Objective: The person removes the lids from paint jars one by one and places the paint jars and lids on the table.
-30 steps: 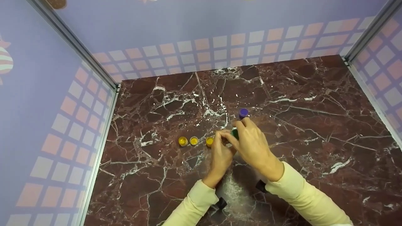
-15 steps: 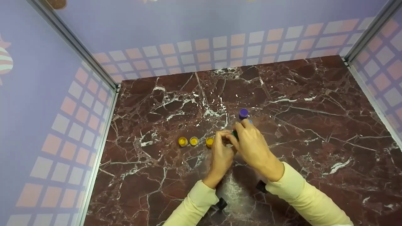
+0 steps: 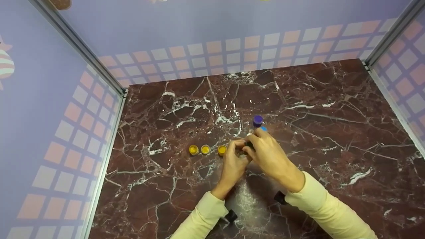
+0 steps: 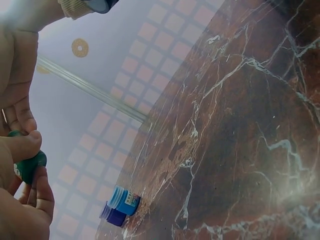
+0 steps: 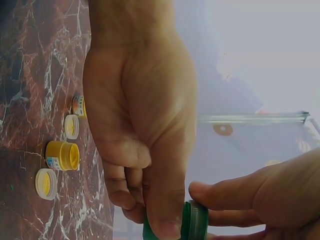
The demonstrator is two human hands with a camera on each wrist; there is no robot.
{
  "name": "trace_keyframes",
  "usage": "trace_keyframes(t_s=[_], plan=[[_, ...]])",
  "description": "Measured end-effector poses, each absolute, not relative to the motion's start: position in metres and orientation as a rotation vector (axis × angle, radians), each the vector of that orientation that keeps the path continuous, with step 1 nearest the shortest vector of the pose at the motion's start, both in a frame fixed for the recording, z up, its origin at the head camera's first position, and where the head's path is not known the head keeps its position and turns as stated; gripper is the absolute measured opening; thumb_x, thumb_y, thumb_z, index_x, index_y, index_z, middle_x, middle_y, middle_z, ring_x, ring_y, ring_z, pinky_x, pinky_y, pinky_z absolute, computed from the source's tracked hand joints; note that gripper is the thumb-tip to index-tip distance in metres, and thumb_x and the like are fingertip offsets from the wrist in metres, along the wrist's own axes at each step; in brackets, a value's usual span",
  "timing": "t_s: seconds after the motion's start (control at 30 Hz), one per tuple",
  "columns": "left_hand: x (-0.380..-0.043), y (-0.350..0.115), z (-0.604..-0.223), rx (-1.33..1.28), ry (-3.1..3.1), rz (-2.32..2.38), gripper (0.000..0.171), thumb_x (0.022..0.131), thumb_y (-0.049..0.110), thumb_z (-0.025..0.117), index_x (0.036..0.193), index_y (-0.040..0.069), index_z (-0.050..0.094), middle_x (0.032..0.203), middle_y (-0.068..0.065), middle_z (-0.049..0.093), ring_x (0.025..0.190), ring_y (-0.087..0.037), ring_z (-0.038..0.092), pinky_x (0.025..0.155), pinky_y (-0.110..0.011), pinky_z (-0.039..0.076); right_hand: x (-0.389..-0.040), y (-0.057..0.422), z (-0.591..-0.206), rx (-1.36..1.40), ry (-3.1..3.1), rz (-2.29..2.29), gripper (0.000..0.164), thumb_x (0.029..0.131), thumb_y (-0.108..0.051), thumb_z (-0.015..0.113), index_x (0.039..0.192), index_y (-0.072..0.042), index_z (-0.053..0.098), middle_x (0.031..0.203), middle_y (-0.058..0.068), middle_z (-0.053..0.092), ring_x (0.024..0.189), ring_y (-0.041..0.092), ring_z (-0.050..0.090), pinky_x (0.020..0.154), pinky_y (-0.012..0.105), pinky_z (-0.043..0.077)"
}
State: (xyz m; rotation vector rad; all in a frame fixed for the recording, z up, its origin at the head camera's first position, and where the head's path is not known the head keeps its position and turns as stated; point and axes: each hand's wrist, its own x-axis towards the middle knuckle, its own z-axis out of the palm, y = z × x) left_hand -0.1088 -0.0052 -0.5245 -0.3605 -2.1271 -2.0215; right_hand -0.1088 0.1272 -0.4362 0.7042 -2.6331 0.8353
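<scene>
In the left wrist view, a small green paint jar (image 4: 33,167) is held up between the two hands. The left hand (image 3: 234,164) pinches one end between thumb and fingers. Bent over from the other side, the right hand (image 3: 270,156) has its fingertips on the jar's opposite end. A clear ridged rim (image 5: 199,220) shows between the two grips in the right wrist view. In the head view the fingers hide nearly all of the green.
Left of the hands stand two uncapped yellow jars (image 5: 62,155) (image 3: 193,150), with yellow-stained clear lids (image 5: 46,184) (image 5: 71,126) beside them. Beyond the right hand are a purple jar (image 3: 258,120) and a blue jar (image 4: 129,202). Patterned walls border the marbled table (image 3: 159,199).
The right hand has turned and shifted slightly, so the blue jar behind it shows more and less green shows between the fingers. The left hand has barely moved, and the standing jars have not moved.
</scene>
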Motion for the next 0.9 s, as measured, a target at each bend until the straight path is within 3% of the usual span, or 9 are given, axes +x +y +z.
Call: trace_keyframes(t_s=[0.27, 0.47, 0.63, 0.9], plan=[[-0.109, -0.012, -0.521, -0.396, -2.11, -2.192, 0.033, 0.085, -0.01, 0.074, 0.115, -0.008, 0.061, 0.115, -0.019, 0.066, 0.097, -0.022, 0.065, 0.088, -0.036, 0.058, -0.108, 0.132, -0.435, 0.792, -2.631, 0.833, 0.017, 0.083, 0.005, 0.082, 0.097, 0.007, 0.073, 0.094, 0.013, 0.058, 0.082, 0.029, 0.059, 0.068, 0.04, 0.056], [-0.111, -0.019, -0.52, -0.445, -2.16, -2.262, 0.034, 0.088, -0.009, 0.073, 0.119, -0.012, 0.061, 0.119, -0.026, 0.064, 0.099, -0.025, 0.066, 0.09, -0.037, 0.058, -0.108, 0.138, -0.436, 0.857, -2.642, 0.832, 0.02, 0.083, 0.005, 0.082, 0.101, 0.006, 0.074, 0.096, 0.013, 0.06, 0.085, 0.028, 0.059, 0.07, 0.038, 0.055], [-0.113, -0.025, -0.52, -0.493, -2.218, -2.288, 0.035, 0.089, -0.009, 0.072, 0.123, -0.012, 0.063, 0.12, -0.022, 0.066, 0.102, -0.03, 0.067, 0.093, -0.041, 0.058, -0.107, 0.142, -0.437, 0.913, -2.649, 0.839, 0.024, 0.082, 0.006, 0.082, 0.105, 0.005, 0.074, 0.098, 0.011, 0.06, 0.086, 0.024, 0.059, 0.071, 0.033, 0.057], [-0.117, -0.037, -0.516, -0.627, -2.3, -2.282, 0.037, 0.091, -0.003, 0.075, 0.125, -0.008, 0.066, 0.119, -0.025, 0.068, 0.102, -0.026, 0.066, 0.093, -0.04, 0.057, -0.108, 0.151, -0.438, 1.082, -2.634, 0.848, 0.027, 0.085, 0.002, 0.082, 0.111, 0.002, 0.075, 0.104, 0.009, 0.061, 0.09, 0.021, 0.059, 0.075, 0.033, 0.056]])
